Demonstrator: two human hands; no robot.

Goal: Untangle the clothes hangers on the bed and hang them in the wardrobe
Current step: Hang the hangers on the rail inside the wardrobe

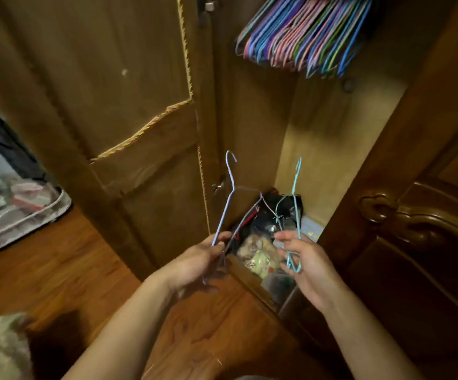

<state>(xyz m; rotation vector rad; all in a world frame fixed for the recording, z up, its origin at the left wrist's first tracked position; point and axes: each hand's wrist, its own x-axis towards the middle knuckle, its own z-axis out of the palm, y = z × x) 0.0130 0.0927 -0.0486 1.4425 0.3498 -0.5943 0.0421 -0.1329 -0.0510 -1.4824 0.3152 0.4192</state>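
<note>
I stand before the open wooden wardrobe point(332, 138). My left hand point(200, 261) grips the lower corner of a pale lilac wire hanger point(229, 193), its hook pointing up. My right hand point(307, 259) holds a turquoise wire hanger point(295, 204) by its lower corner, hook also up. The two hangers stand side by side and their inner arms meet near the middle; whether they are hooked together cannot be told. High in the wardrobe several coloured hangers point(304, 37) hang packed together.
The left wardrobe door point(99, 105) stands open, and a carved door point(428, 215) is on the right. Bags and packets point(266, 242) fill the wardrobe bottom. A clear storage bag point(16, 209) lies on the wooden floor at left. A cream fabric point(0, 349) shows bottom left.
</note>
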